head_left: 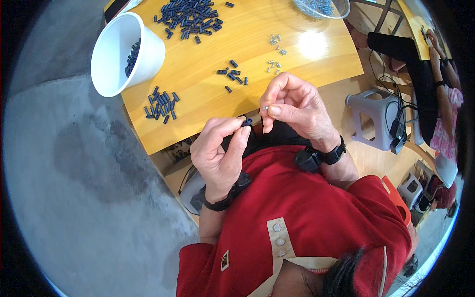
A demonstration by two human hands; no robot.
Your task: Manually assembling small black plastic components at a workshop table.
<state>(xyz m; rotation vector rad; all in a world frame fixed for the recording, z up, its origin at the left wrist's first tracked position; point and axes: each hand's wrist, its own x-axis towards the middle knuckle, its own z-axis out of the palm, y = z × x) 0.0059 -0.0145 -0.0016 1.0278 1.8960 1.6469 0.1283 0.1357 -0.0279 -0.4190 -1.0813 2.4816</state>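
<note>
My left hand (220,148) pinches a small black plastic piece (248,122) between thumb and fingertips, its round end turned up. Close beside it, my right hand (296,106) has thumb and forefinger closed on a tiny silver metal piece (265,108); the fingers hide most of it. The two pieces are apart, held just off the table's near edge. Ahead of my hands lie a few loose black plastic pieces (231,74). Several small silver metal pieces (273,66) are scattered in little groups to their right; whether they are screws or springs, I cannot tell.
On the yellow wooden table (198,109) lie a large heap of black pieces (190,17) and a smaller pile (162,105). A white tub (152,52), tipped on its side, holds more. A clear bowl (341,11) stands far right. Beyond are a grey stool (371,119) and another person (445,114).
</note>
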